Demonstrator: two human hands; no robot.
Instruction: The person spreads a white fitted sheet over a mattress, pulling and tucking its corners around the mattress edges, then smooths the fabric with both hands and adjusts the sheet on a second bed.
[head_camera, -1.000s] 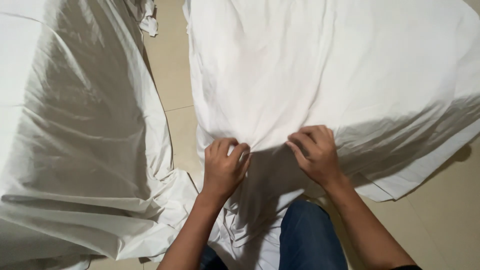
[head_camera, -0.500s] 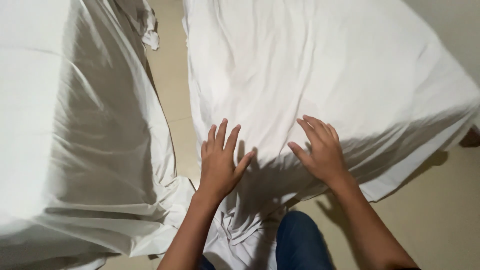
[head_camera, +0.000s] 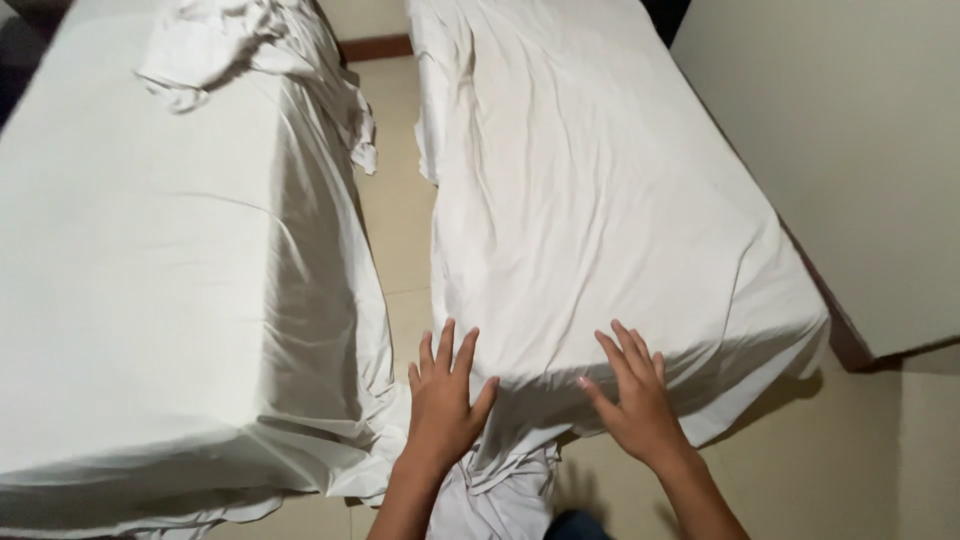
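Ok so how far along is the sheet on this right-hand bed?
Done: the white sheet is spread over the right bed's top, mostly flat. In hand: the left hand and right hand press open-palmed at the near edge. Left: creases run across it, its near end hangs loose and bunched to the floor, and the left bed has a crumpled cloth on top.

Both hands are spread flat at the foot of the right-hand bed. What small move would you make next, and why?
Probably slide both palms outward toward the corners. The left hand and right hand lie open on the white sheet, gripping nothing, and creases run across the cloth while its loose edge hangs bunched below the mattress end.
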